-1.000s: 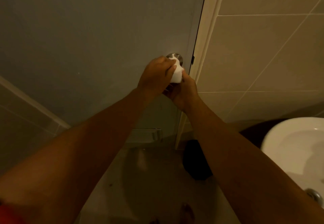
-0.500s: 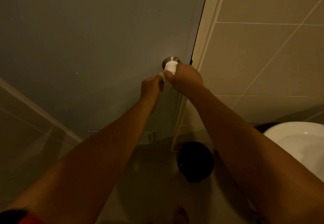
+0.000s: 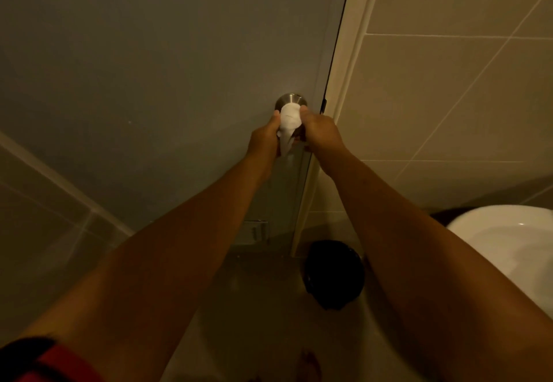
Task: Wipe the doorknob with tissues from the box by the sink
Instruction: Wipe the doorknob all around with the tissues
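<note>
A white tissue point(image 3: 289, 122) is draped over the round metal doorknob point(image 3: 291, 101) on the grey door point(image 3: 149, 67); only the knob's base plate shows above it. My left hand point(image 3: 264, 139) grips the tissue from the left and my right hand point(image 3: 320, 130) grips it from the right. A tail of tissue hangs down between the two hands. The tissue box is out of view.
The door frame point(image 3: 344, 67) and a tiled wall point(image 3: 449, 97) stand to the right. A white sink point(image 3: 508, 238) juts in at the lower right. A black round bin point(image 3: 333, 274) sits on the floor below the frame. Tiled wall on the left.
Both hands have shifted around the knob: the left hand came up to the tissue's left side, the right hand moved from on top to the right side, leaving more tissue showing.
</note>
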A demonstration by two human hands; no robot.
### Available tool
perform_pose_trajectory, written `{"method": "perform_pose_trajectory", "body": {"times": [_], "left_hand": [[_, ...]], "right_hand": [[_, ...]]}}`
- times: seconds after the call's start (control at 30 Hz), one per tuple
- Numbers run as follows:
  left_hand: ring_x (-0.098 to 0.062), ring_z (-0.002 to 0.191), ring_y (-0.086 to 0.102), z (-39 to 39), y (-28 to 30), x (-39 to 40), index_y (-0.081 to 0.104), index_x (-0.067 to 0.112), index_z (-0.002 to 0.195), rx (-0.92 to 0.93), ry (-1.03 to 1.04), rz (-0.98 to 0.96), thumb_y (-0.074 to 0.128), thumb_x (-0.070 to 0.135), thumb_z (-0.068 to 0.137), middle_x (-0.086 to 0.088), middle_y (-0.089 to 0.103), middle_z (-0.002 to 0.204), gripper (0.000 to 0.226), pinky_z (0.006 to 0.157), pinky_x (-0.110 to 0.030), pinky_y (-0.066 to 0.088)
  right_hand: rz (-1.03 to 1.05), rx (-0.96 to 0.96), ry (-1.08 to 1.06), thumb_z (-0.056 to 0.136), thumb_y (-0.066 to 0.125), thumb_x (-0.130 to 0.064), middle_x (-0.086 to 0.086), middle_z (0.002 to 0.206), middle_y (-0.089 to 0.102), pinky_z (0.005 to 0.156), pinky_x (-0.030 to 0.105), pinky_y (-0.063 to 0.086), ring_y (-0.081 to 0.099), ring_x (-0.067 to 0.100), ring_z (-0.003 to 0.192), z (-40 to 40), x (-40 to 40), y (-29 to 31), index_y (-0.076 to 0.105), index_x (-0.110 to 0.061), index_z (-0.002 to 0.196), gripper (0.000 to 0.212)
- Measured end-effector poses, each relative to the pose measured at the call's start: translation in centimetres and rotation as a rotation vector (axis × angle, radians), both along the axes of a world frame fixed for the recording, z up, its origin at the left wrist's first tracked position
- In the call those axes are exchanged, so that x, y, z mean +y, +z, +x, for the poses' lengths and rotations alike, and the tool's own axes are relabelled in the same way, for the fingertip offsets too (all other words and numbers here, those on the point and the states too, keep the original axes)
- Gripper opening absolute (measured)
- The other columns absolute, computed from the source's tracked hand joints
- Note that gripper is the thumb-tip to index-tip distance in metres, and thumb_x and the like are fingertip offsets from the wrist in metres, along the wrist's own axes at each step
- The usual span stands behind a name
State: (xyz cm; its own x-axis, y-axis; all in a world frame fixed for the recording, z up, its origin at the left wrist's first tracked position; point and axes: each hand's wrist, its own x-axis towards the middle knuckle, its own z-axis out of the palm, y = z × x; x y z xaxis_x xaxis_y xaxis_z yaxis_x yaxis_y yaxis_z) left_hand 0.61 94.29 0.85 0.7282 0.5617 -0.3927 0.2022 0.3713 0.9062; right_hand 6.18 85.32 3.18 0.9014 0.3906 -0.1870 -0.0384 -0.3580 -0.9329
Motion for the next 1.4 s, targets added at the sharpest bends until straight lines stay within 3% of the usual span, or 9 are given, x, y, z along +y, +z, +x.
{"method": "perform_pose_trajectory", "body": {"times": [0.13, 0.27, 0.43, 0.57, 0.67, 0.8, 0.9, 1.2, 1.4], "left_hand": [[-0.019, 0.072, 0.068, -0.5, 0.3, 0.1, 0.068, 0.005, 0.107, 0.055, -0.007, 0.262, 0.045, 0.048, 0.095, -0.009, 0.071, 0.085, 0.050, 0.072, -0.032, 0.060], [-0.017, 0.075, 0.064, -2.6, -0.4, 0.6, 0.072, 0.004, 0.104, 0.096, -0.001, 0.630, 0.059, 0.036, 0.091, -0.010, 0.070, 0.092, 0.036, 0.045, -0.010, 0.047], [-0.026, 0.083, 0.069, -4.6, -1.8, -0.2, 0.075, 0.007, 0.099, 0.121, -0.065, 0.739, 0.064, 0.032, 0.089, -0.014, 0.074, 0.098, 0.029, 0.069, -0.035, 0.059], [-0.015, 0.080, 0.063, -5.1, -2.2, -0.2, 0.073, 0.010, 0.104, 0.118, -0.088, 0.838, 0.058, 0.029, 0.093, -0.008, 0.072, 0.097, 0.027, 0.056, -0.012, 0.042], [-0.019, 0.078, 0.065, -4.2, -0.2, -0.4, 0.075, 0.010, 0.095, 0.012, 0.071, 0.864, 0.057, 0.029, 0.092, -0.006, 0.069, 0.086, 0.026, 0.057, -0.018, 0.047], [-0.012, 0.075, 0.054, -2.7, 2.6, -0.2, 0.073, 0.000, 0.092, -0.149, 0.226, 0.983, 0.060, 0.021, 0.091, -0.004, 0.058, 0.086, 0.024, 0.059, -0.001, 0.037], [-0.012, 0.082, 0.052, -1.0, 2.7, 0.9, 0.069, -0.004, 0.096, 0.026, 0.100, 1.061, 0.056, 0.019, 0.092, -0.010, 0.061, 0.098, 0.026, 0.065, -0.004, 0.033], [-0.044, 0.110, 0.059, -0.1, 2.3, 1.8, 0.063, -0.005, 0.110, 0.172, -0.210, 0.668, 0.041, 0.032, 0.096, -0.028, 0.064, 0.116, 0.045, 0.095, -0.050, 0.051], [-0.034, 0.090, 0.065, 1.0, 1.4, 1.8, 0.058, -0.004, 0.123, 0.110, -0.218, 0.391, 0.048, 0.017, 0.097, -0.029, 0.059, 0.126, 0.035, 0.063, -0.024, 0.056]], "right_hand": [[-0.251, -0.318, 0.054, 0.100, 0.044, -0.041, 0.004, 0.064, 0.056, 0.051, 0.024, 0.035, 0.052, 0.017, 0.061, 0.6, -0.6, 0.8, 0.069, -0.003, 0.086, 0.047], [-0.264, -0.446, 0.077, 0.091, 0.062, -0.027, 0.014, 0.070, 0.067, 0.062, 0.028, 0.048, 0.061, 0.021, 0.062, 0.5, -2.0, 0.7, 0.073, 0.002, 0.083, 0.031], [-0.326, -0.411, 0.141, 0.090, 0.065, -0.026, 0.010, 0.071, 0.069, 0.066, 0.028, 0.052, 0.060, 0.015, 0.061, -1.6, -3.9, -2.6, 0.072, -0.006, 0.081, 0.023], [-0.226, -0.411, 0.052, 0.091, 0.063, -0.029, 0.000, 0.072, 0.068, 0.058, 0.015, 0.042, 0.058, 0.004, 0.058, -2.0, -4.5, -3.1, 0.075, -0.010, 0.093, 0.022], [-0.115, -0.533, -0.061, 0.091, 0.062, -0.031, 0.004, 0.085, 0.069, 0.057, 0.010, 0.036, 0.057, 0.007, 0.066, -1.6, -3.8, -1.2, 0.075, -0.012, 0.101, 0.025], [-0.025, -0.668, -0.187, 0.088, 0.064, -0.036, 0.003, 0.092, 0.061, 0.072, 0.023, 0.047, 0.059, 0.017, 0.086, -0.2, -2.2, 1.1, 0.076, -0.013, 0.101, 0.030], [-0.144, -0.594, -0.169, 0.086, 0.064, -0.040, 0.001, 0.100, 0.058, 0.086, 0.036, 0.052, 0.058, 0.021, 0.099, 1.4, -0.7, 1.1, 0.075, -0.017, 0.099, 0.029], [-0.127, -0.352, 0.032, 0.093, 0.053, -0.024, 0.010, 0.103, 0.068, 0.075, 0.030, 0.050, 0.063, 0.021, 0.091, 2.2, 0.5, 0.2, 0.066, -0.009, 0.108, 0.025], [-0.004, -0.238, 0.077, 0.093, 0.051, -0.023, 0.006, 0.095, 0.064, 0.072, 0.029, 0.047, 0.059, 0.019, 0.088, 2.5, 0.0, -0.1, 0.066, -0.011, 0.102, 0.021]]}}
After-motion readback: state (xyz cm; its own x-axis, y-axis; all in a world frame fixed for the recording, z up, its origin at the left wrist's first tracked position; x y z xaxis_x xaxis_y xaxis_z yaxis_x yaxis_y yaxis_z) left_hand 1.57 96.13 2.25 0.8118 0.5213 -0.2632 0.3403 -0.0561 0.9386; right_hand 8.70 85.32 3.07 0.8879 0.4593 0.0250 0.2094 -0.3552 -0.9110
